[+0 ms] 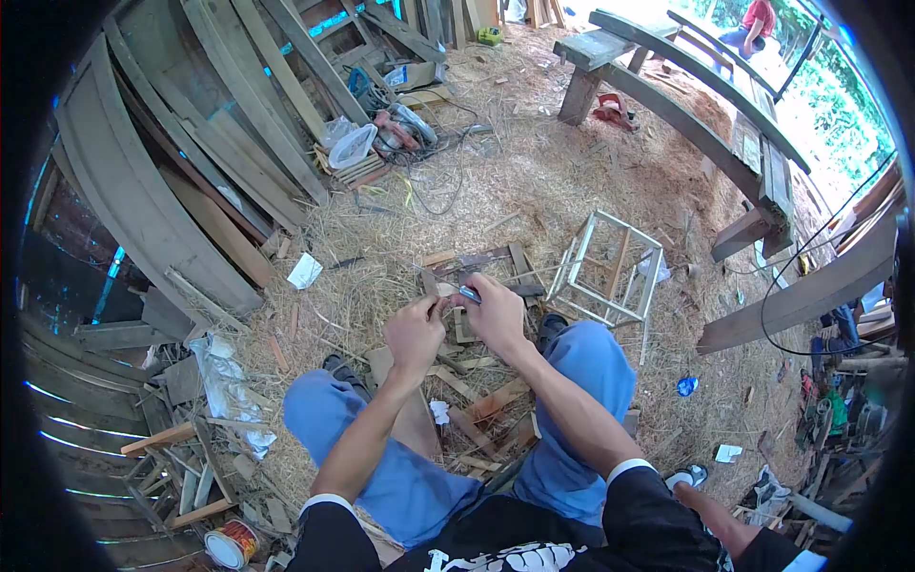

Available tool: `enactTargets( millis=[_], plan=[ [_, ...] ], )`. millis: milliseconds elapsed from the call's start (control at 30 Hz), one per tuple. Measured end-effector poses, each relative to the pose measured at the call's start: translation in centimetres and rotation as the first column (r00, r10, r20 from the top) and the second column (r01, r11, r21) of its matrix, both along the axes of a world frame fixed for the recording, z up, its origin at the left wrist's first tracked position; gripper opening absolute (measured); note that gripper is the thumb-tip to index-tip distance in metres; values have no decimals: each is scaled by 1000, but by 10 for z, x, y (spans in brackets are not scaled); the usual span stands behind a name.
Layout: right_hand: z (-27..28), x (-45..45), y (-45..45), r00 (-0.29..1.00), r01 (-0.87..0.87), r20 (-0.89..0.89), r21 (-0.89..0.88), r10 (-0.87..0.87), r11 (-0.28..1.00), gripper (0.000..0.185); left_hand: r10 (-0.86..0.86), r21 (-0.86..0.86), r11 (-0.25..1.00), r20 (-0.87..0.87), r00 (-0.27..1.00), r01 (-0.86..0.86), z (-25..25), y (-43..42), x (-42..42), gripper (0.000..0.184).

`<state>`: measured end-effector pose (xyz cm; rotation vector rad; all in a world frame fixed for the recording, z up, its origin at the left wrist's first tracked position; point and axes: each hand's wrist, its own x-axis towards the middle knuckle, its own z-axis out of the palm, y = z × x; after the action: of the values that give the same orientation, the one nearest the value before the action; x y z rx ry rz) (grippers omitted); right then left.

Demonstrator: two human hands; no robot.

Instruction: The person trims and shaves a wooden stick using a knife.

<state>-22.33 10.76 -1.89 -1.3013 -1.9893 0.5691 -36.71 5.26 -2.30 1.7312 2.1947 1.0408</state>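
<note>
In the head view, the right hand (pixel 494 313) has its fingers closed around a small blue-and-silver tool (pixel 470 294), its tip turned toward the left hand (pixel 416 334). The left fingers are curled in, just beside the tool; whether they pinch anything, I cannot tell. Both hands are up between the knees of the blue trousers (pixel 591 377), above scrap wood (pixel 500 398) on the straw-strewn floor. The white wooden frame (pixel 652 286) stands beyond the right knee. With the fingertips so near the tool, a slip could nick a left finger if its end is sharp, and a loose hold could drop it among the scraps, where something that small would be hard to find. The curled fingers hide most of the tool, so its kind and its working end are unclear. Another person's leg (pixel 707 510) is cut off at the lower right.
</note>
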Motion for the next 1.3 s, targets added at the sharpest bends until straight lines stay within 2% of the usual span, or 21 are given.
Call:
enactTargets(
  millis=[100, 200, 300, 700, 1200, 1300],
  plan=[
    [-5, -1, 1, 1000, 15, 1, 30, -15, 999, 26, 2, 6, 1000, -6, 1000, -2, -1, 0, 1, 15],
    [-3, -2, -1, 1000, 12, 21, 15, -12, 1000, 17, 13, 7, 1000, -33, 999, -13, -1, 0, 1, 16],
    [-3, -3, -2, 1000, 15, 5, 13, -15, 1000, 17, 8, 48, 999, -10, 1000, -7, -4, 0, 1, 18],
    [-4, -8, -2, 999, 47, -2, 18, -47, 999, 15, 47, 18, 999, 21, 999, -48, -1, 3, 2, 17],
    [-11, -8, -2, 996, 88, -19, 6, -88, 996, 15, 43, 64, 997, -23, 999, -42, -3, 8, 4, 19],
    [-12, -13, -7, 991, 119, -58, 39, -117, 992, 14, 70, -15, 997, -13, 997, -70, 6, 8, 9, 21]
  ],
)
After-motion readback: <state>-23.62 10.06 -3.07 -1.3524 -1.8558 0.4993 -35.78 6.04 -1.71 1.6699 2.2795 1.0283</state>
